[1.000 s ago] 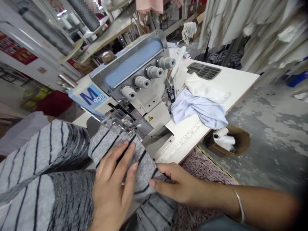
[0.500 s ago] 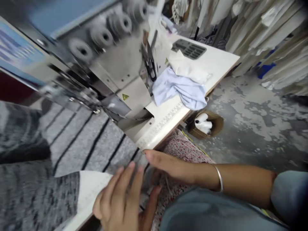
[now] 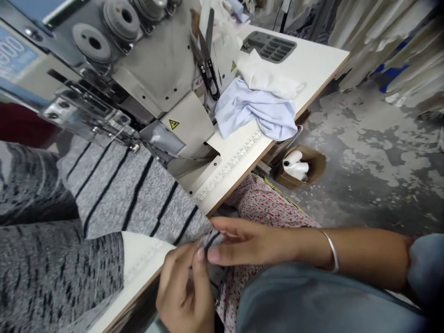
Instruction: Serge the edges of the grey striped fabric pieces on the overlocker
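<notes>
A grey knit fabric with dark stripes (image 3: 142,199) runs from under the presser foot of the sewing machine (image 3: 152,69) over the table's front edge. My left hand (image 3: 189,286) pinches the fabric's edge between thumb and fingers, just off the table. Close against it, my right hand (image 3: 239,243), with a silver bangle at the wrist, also grips the edge, thumb on top. The fabric's lower end hangs below my hands, partly hidden. A darker mottled grey fabric (image 3: 62,273) lies on the left, beside the striped one.
On the white machine table (image 3: 312,60) lie a crumpled pale blue cloth (image 3: 256,108) and a white cloth (image 3: 263,76). Thread snips (image 3: 208,69) hang on the machine. A cardboard box (image 3: 317,169) with white thread cones stands on the floor. Pale garments (image 3: 381,46) hang at back right.
My left hand, spread with fingers over the fabric before, has closed into a pinch on its edge. My right hand's thumb has come down onto the fabric. The camera view has shifted slightly.
</notes>
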### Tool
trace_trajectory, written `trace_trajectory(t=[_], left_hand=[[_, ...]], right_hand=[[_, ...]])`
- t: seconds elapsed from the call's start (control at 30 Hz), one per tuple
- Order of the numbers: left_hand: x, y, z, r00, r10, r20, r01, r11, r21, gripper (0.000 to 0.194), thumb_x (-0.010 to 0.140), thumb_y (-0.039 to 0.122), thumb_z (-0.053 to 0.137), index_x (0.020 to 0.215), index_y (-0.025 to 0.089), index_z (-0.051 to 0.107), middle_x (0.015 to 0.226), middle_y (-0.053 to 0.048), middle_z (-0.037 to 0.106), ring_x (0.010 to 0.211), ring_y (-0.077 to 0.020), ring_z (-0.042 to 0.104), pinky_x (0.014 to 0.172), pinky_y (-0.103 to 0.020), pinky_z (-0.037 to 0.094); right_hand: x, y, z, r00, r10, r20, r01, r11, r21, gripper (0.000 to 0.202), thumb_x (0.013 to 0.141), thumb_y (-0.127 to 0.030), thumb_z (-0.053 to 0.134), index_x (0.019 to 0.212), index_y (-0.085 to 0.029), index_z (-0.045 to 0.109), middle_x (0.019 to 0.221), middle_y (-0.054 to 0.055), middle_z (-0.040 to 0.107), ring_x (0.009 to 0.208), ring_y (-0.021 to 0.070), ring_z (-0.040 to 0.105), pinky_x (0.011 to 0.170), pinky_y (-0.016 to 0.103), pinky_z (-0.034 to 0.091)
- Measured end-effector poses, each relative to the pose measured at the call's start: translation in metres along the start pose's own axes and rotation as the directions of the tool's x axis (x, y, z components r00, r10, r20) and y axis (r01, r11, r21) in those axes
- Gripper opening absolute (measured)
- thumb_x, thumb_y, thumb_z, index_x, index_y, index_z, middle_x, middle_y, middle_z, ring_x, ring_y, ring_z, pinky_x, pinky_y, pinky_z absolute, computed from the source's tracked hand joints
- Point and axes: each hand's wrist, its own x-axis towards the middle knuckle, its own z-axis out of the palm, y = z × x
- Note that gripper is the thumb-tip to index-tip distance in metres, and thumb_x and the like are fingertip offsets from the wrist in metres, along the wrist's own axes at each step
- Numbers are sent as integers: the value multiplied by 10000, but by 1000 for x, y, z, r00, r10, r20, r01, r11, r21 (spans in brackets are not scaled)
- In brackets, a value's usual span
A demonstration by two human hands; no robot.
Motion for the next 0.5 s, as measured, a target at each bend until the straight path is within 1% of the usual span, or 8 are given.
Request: trace_trajectory(t=[0.07,0.13,0.17,0.23,0.27,0.3,0.37,0.5], left_hand=[[-4,-1,0,1000,8,0,-8,999,34,270,882,44,555,1046,231,661,915,-5,633,828,-138,594,776,-285,472],[-8,-5,-2,990,139,35,-143,977,156,297,872,90,606,1125,237,654,995,-40,633,910,-171,592,847,-324,458],[-9,-7,-3,973,218,79,-230,947,223,331,862,133,643,1178,233,641,1063,-71,621,993,-206,578,897,-357,442],[-11,-10,-5,929,332,164,-367,884,289,488,825,187,706,1296,218,584,1199,-131,571,1175,-288,508,989,-419,396],[-10,-10,-6,916,357,184,-397,876,274,572,807,172,722,1350,213,544,1241,-148,548,1229,-311,476,1016,-433,384],[-9,-10,-6,915,360,180,-396,885,245,636,796,129,721,1389,214,507,1259,-153,538,1247,-313,470,1027,-431,385],[-5,-9,-6,923,349,160,-377,905,199,713,776,37,705,1417,246,473,1241,-132,553,1196,-276,518,1014,-404,409],[2,-9,-6,943,291,163,-320,928,190,698,790,38,697,1391,330,495,1190,-84,557,1057,-213,560,928,-358,442]], right_hand=[[-2,4,1,999,-30,-14,30,999,38,380,839,-521,684,891,-160,575,807,-25,545,779,100,522,859,275,447],[-5,8,1,999,-21,-48,23,999,43,375,831,-505,696,834,-162,544,768,-31,521,746,99,511,806,264,452],[-7,10,2,998,-3,-58,6,999,46,385,824,-508,700,818,-164,529,758,-30,519,737,101,515,775,259,455],[-9,10,4,999,28,-45,-25,997,79,399,809,-509,713,819,-171,502,741,-31,515,716,104,525,722,250,464],[-10,8,5,998,32,-45,-28,996,84,399,804,-503,718,818,-176,489,733,-33,509,706,104,524,708,249,468],[-11,6,6,998,27,-53,-23,997,69,393,805,-491,716,804,-181,475,726,-35,501,697,104,517,698,249,471],[-12,2,7,997,6,-78,-6,1000,3,362,821,-436,696,755,-191,438,716,-38,484,684,102,493,678,244,465],[-13,-3,6,995,-38,-89,28,994,-107,266,871,-313,588,729,-197,395,717,-40,441,688,103,467,660,238,443]])
